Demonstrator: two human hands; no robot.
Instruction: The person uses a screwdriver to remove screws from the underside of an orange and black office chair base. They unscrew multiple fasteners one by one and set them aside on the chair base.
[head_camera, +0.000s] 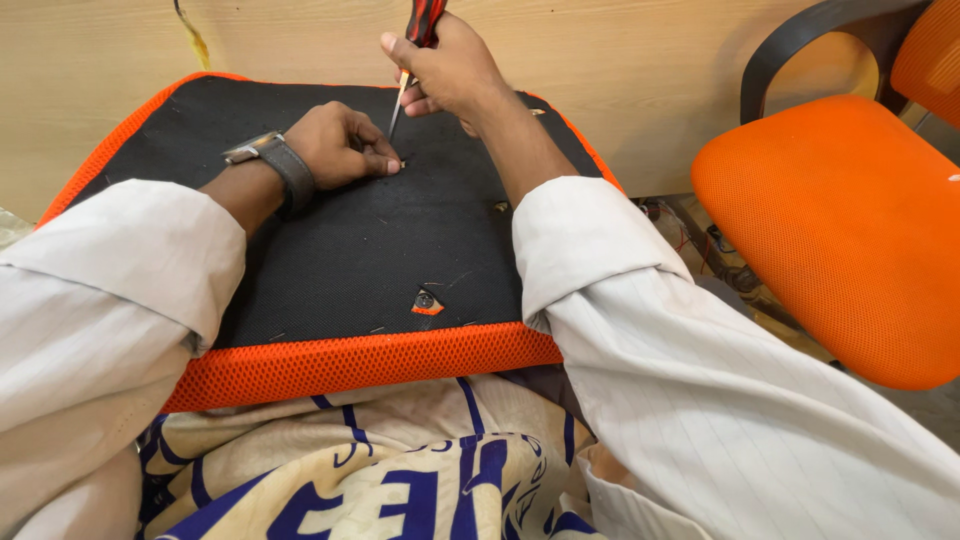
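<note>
Pinning a small fastener down with the left hand (335, 145), fingers (385, 165) pinched together flat on the black underside of the seat cushion (350, 240) resting across the lap. Slanting down from upper right, screwdriver (405, 85), long axis steep, tip just beside that pinch. Clamped round its handle, right hand (450, 70), the higher one. Open fabric below; orange chair (840, 220) well right.

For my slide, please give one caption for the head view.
Right hand drives screwdriver into seat underside; left hand steadies.

Matt black cloth seat underside (350, 240) with orange mesh edge (370, 362); glossy screwdriver handle (424, 20).
</note>
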